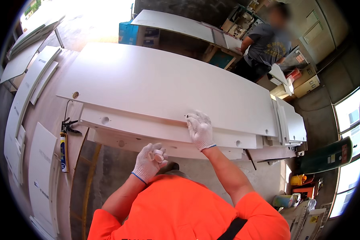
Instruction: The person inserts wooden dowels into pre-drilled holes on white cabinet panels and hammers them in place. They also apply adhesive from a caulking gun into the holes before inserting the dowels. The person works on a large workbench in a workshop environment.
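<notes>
A large white panel lies on top of a stack of white boards in front of me. My right hand, in a white knit glove, is at the panel's near edge, its fingers bent together beside a small dark hole. Whatever may be between those fingertips is hidden. Lower and to the left, my gloved left hand is closed around small white ring-shaped pieces, close to my body. Beneath the top panel, a second white board shows round recesses along its edge.
A caulking gun lies on the left bench among white boards. At the back, a person in a dark shirt stands by another worktable. Narrow white panels stand at the stack's right end; buckets and boxes are at lower right.
</notes>
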Action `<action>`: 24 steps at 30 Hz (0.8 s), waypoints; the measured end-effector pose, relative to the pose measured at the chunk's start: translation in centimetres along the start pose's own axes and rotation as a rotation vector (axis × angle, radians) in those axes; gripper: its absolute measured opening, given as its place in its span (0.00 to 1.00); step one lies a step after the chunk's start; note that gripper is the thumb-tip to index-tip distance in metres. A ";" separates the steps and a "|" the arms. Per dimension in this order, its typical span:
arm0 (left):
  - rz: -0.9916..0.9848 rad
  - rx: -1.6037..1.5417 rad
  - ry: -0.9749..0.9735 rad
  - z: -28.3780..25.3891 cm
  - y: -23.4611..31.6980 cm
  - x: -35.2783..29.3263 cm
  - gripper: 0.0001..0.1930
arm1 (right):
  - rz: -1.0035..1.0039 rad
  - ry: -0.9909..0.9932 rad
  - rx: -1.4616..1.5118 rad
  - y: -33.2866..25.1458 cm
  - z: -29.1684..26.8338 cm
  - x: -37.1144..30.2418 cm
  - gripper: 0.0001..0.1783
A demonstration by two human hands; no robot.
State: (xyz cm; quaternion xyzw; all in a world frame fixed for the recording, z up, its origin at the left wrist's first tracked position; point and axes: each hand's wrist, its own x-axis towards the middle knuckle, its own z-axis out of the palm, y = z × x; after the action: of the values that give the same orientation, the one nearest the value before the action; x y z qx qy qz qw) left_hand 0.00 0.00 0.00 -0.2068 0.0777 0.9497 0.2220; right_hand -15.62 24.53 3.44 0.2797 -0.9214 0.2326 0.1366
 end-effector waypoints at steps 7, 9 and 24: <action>0.153 0.096 0.047 2.6 5.8 0.5 0.21 | -0.093 -0.001 -0.246 -5.0 -0.1 5.0 0.16; 0.161 0.033 -0.089 1.0 6.1 1.0 0.21 | -0.145 -0.064 -0.092 -7.8 -0.9 5.5 0.17; 0.443 -0.069 0.086 -1.2 8.4 -4.1 0.20 | -0.092 -0.325 0.490 -21.6 7.0 15.7 0.12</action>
State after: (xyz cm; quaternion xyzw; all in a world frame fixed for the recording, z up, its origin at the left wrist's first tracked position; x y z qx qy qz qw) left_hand 0.00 -9.41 1.13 -0.2326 0.0983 0.9676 -0.0026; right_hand -16.62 -2.03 11.03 0.3793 -0.8339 0.3940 -0.0741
